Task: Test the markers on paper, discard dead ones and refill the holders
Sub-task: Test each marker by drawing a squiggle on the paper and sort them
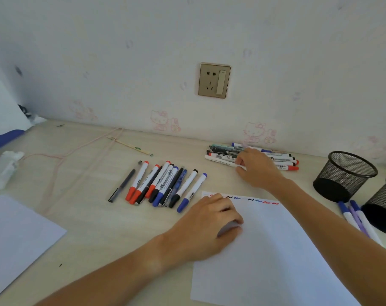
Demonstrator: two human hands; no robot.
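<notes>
Presently, risk noted: the far pile of white-barrelled markers (pixel 251 156) by the wall could be scattered if one is pulled out carelessly by the right hand (pixel 257 168), whose curled fingers touch it; a firm grasp cannot be confirmed. The white test sheet with coloured squiggles (pixel 273 250) is pinned by the left hand (pixel 207 226), fingers bent, nothing held. The black mesh holders (pixel 344 175) stand unfilled, well apart.
</notes>
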